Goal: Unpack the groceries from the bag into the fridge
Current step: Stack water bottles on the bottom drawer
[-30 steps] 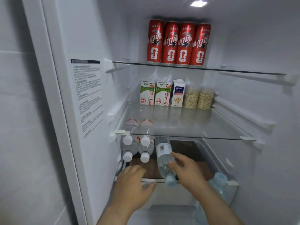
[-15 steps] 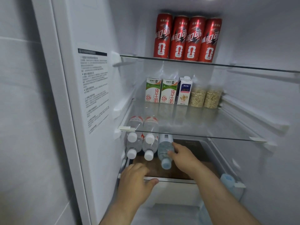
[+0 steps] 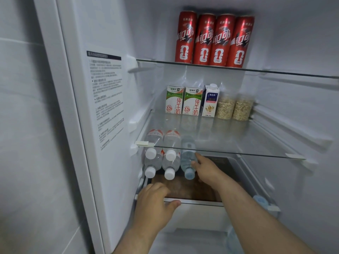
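Observation:
A clear water bottle with a pale blue cap [image 3: 188, 162] lies on the lowest shelf, cap toward me, beside two stacked pairs of white-capped bottles [image 3: 161, 160]. My right hand [image 3: 206, 168] reaches in under the glass shelf and its fingertips press against the right side of the blue-capped bottle. My left hand [image 3: 157, 200] holds the front edge of the lowest shelf [image 3: 200, 202], fingers on top and thumb along the front. The bag is not in view.
Several red cans [image 3: 213, 40] stand on the top glass shelf. Two milk cartons [image 3: 183, 101], a small white and blue carton [image 3: 211, 100] and two jars of oats [image 3: 233, 107] line the back of the middle shelf [image 3: 238, 143]. Another blue-capped bottle [image 3: 260, 200] shows at the lower right.
My right hand has pushed the blue-capped bottle further in along the lowest shelf, up against the white-capped bottles, and its grip has loosened to fingertips. My left hand stayed on the shelf edge.

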The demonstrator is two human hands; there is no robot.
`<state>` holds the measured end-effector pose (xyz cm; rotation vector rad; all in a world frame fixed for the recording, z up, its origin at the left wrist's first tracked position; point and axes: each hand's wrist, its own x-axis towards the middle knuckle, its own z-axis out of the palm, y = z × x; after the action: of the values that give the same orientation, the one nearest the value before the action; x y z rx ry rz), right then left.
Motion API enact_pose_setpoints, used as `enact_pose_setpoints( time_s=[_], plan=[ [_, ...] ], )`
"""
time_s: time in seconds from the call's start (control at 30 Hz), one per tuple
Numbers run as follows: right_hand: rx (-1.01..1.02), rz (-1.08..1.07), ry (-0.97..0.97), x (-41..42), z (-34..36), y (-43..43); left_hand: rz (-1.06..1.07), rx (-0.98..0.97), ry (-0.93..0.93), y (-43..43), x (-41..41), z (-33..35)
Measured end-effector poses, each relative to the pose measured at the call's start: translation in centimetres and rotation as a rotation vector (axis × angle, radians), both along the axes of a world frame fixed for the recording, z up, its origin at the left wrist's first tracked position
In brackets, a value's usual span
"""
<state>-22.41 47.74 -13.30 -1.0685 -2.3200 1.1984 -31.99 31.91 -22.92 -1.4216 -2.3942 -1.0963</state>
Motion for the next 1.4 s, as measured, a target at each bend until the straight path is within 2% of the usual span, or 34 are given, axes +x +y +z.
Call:
enact_pose_setpoints(
  time_s=[0.1, 0.27, 0.37, 0.47, 0.57, 0.67, 0.77, 0.8, 0.93, 1.03, 1.2, 1.3, 1.4],
  plan=[
    [-0.012, 0.018, -0.012, 0.1, 0.3, -0.2, -0.007, 0.016, 0.015, 0.1, -0.1, -0.2],
    [0.078, 0.002, -0.041, 0.7, 0.6, -0.9, -0.007, 0.016, 0.021, 0.2, -0.5, -0.2],
    [0.142, -0.024, 0.016, 3.0, 0.9, -2.2, -0.009, 0.019, 0.021, 0.3, -0.6, -0.3],
    [0.311, -0.16, 0.12, 7.0, 1.3, -3.8, -0.007, 0.014, 0.014, 0.3, -0.7, -0.4],
    [0.562, -0.35, 0.17, 11.1, 1.0, -4.9, -0.001, -0.012, 0.013, 0.2, -0.6, -0.4],
    [0.731, -0.488, -0.025, 14.0, -0.3, -5.1, 0.015, -0.027, 0.005, 0.1, -0.3, -0.1],
    [0.61, -0.488, -0.266, 15.4, -1.7, -4.9, 0.033, -0.058, 0.027, 0.3, -0.1, 0.0],
    [0.537, -0.443, -0.281, 15.8, -2.0, -5.0, 0.036, -0.063, 0.03, 0.2, -0.1, 0.1],
    [0.331, -0.373, -0.046, 17.0, -2.1, -5.0, 0.028, -0.066, 0.018, -0.1, 0.2, 0.6],
    [0.225, -0.333, -0.019, 17.4, -2.2, -4.8, -0.002, -0.077, -0.013, -0.4, 0.3, 0.9],
    [0.192, -0.277, 0.028, 17.2, -2.4, -5.7, -0.072, -0.081, -0.158, -1.4, 1.4, 1.8],
    [0.16, -0.254, 0.144, 17.0, -2.0, -6.5, -0.184, -0.009, -0.24, -1.7, 4.8, 2.6],
    [0.141, -0.269, 0.269, 16.6, -1.1, -6.8, -0.312, -0.02, -0.347, -1.7, 7.8, 3.4]
  ],
)
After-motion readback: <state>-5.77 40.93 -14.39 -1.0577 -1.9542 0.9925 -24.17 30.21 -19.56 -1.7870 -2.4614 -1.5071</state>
